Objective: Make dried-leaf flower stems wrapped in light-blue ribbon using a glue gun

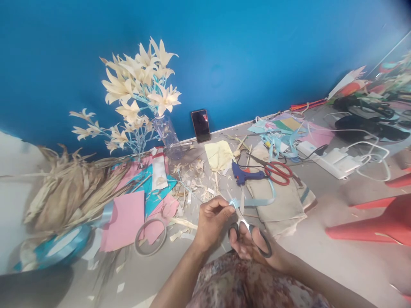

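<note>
My left hand (pixel 212 220) pinches a light blue ribbon (pixel 257 202) between thumb and fingers; its free end curls off to the right. In my right hand (pixel 252 244) are black-handled scissors (pixel 243 221), thumb and fingers through the loops. Their blades are spread, right at the ribbon beside my left fingertips. Just beyond lie a blue glue gun (pixel 244 174) and red-handled scissors (pixel 278 172), over a folded beige cloth (pixel 279 205). Whether the blades touch the ribbon I cannot tell.
Pale husk flowers (pixel 138 81) stand in a clear bottle (pixel 167 132) by the blue wall. A phone (pixel 201 125) leans there. At left are dried husks (pixel 67 192), pink paper (pixel 126 220), a tape roll (pixel 150 236) and a ribbon spool (pixel 66 246). A power strip (pixel 334 160) lies right.
</note>
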Demonstrator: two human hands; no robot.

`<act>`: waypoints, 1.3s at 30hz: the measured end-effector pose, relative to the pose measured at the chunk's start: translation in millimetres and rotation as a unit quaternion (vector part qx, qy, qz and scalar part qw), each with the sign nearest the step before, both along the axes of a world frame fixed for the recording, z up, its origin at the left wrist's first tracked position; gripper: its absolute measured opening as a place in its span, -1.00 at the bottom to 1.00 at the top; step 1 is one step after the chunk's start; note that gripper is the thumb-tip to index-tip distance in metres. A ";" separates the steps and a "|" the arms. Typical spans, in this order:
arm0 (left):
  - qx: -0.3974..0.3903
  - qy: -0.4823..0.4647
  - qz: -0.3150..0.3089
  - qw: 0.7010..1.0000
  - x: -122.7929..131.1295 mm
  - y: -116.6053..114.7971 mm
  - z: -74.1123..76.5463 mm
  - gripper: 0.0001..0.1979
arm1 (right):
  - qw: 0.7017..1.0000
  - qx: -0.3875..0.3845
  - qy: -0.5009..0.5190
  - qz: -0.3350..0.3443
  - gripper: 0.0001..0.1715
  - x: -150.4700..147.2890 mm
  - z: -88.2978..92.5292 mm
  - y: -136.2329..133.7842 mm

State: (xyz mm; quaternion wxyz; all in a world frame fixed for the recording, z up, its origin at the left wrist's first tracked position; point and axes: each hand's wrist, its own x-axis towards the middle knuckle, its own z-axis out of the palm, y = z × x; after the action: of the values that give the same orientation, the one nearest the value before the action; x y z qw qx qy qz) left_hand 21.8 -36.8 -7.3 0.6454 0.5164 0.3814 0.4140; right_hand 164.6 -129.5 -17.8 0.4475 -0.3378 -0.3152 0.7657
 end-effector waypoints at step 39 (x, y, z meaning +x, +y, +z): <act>-0.036 0.005 -0.029 0.999 -5.1 2.8 -3.4 -0.70 | 0.987 -0.013 0.153 -0.038 -0.33 -15.4 -12.9 -6.3</act>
State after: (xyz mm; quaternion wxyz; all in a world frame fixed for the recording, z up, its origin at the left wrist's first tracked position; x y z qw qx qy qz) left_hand 16.6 -34.0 -10.8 0.6732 0.5060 0.3843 0.3782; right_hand 149.2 -135.8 -30.7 0.5150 -0.2344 -0.2198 0.7947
